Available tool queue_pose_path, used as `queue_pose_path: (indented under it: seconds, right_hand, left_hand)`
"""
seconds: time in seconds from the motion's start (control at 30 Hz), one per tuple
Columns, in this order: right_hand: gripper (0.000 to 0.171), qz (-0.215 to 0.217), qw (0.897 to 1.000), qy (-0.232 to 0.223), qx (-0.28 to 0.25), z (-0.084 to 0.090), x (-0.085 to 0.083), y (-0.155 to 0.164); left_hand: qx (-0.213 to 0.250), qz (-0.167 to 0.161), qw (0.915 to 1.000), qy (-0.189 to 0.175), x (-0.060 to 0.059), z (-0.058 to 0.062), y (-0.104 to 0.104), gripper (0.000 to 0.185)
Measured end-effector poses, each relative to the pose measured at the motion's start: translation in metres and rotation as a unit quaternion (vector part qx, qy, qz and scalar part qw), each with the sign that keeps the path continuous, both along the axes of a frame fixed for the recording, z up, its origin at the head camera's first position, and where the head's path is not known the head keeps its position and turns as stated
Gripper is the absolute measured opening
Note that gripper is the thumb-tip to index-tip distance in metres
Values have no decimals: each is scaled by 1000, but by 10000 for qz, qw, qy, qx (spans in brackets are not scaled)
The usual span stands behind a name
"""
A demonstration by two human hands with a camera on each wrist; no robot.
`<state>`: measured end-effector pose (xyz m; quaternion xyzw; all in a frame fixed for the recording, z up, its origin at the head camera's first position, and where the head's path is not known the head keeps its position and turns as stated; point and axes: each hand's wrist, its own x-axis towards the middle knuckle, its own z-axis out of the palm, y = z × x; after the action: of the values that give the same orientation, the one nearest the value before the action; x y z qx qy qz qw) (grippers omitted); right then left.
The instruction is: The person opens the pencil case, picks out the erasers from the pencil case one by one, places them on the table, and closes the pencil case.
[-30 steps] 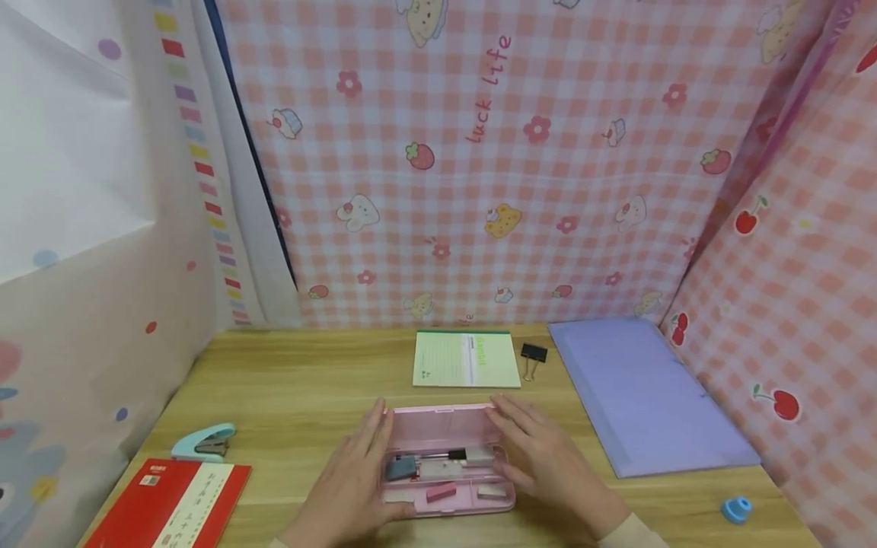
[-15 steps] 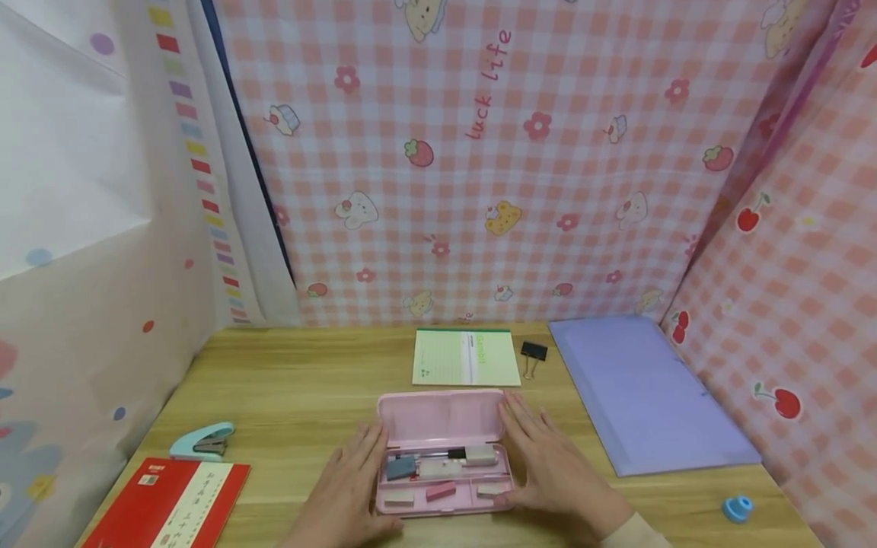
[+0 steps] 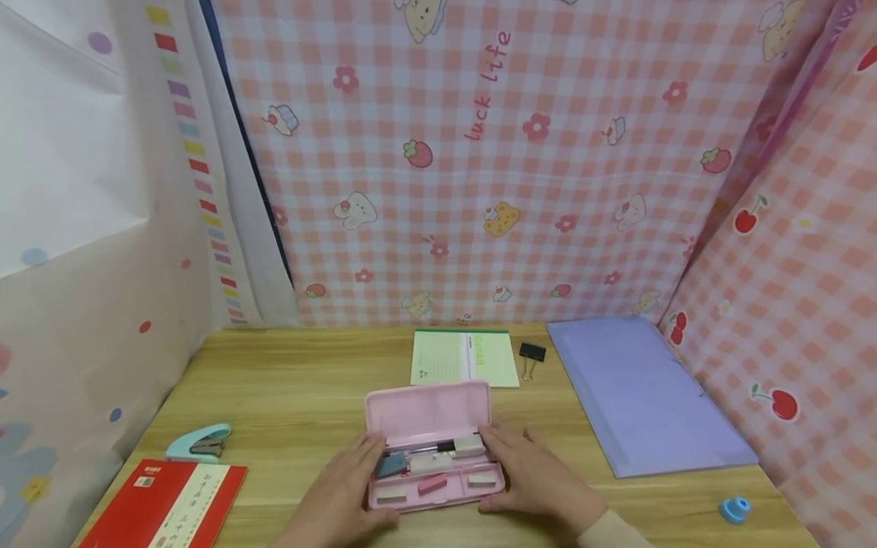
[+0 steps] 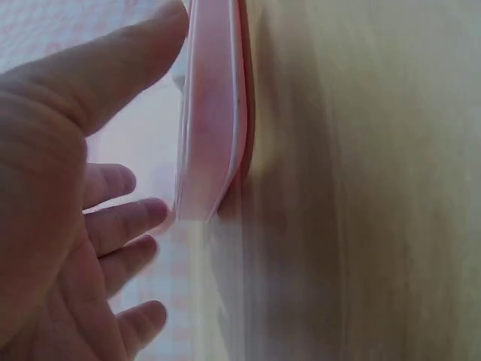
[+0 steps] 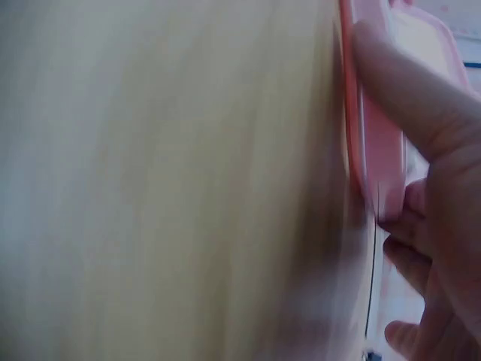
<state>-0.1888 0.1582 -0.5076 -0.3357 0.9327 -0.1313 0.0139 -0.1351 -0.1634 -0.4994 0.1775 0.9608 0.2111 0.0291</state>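
Note:
A pink pencil case point(image 3: 428, 411) stands on the table with its lid raised, slightly turned. Inside lie a blue-grey eraser point(image 3: 392, 465), a pink eraser point(image 3: 432, 485), pale blocks and a dark-tipped pen point(image 3: 444, 447). My left hand point(image 3: 336, 487) holds the case's left end, thumb at the front and fingers towards the back corner. At the other end my right hand point(image 3: 537, 476) grips the case; in the right wrist view its thumb lies along the pink front wall point(image 5: 382, 143) and its fingers curl behind.
A green-edged notepad point(image 3: 466, 359) and a black binder clip point(image 3: 532, 352) lie behind the case. On the right are a purple folder point(image 3: 651, 396) and a small blue cap-like piece point(image 3: 736, 510). A mint stapler point(image 3: 200, 444) and a red book point(image 3: 164, 502) lie left.
The lid has tipped farther back. The pencil case has shifted left and turned slightly, its right end now farther back. Both hands have moved along with it.

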Motion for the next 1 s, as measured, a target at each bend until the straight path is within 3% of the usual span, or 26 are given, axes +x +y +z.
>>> queue_pose_path:
  seconds: [0.27, 0.5, 0.73, 0.87, 1.0]
  right_hand:
    - [108, 24, 10000, -64, 19, 0, -3, -19]
    - [106, -3, 9999, -161, -29, 1, -9, -31]
    - [103, -154, 9992, -330, -148, -2, -14, -36]
    - [86, -258, 9982, -230, -483, 0, -16, -39]
    - [62, -434, 9959, 302, -728, 5, -20, -44]
  left_hand:
    - [223, 477, 9983, 248, -3, -5, -7, 100]
    - [251, 590, 9975, 304, -11, 0, -10, 97]
    - [386, 758, 9961, 227, -16, -5, -9, 94]
    - [465, 846, 9946, 368, -17, -8, -9, 92]
    - [500, 901, 9933, 521, -16, -9, -10, 89]
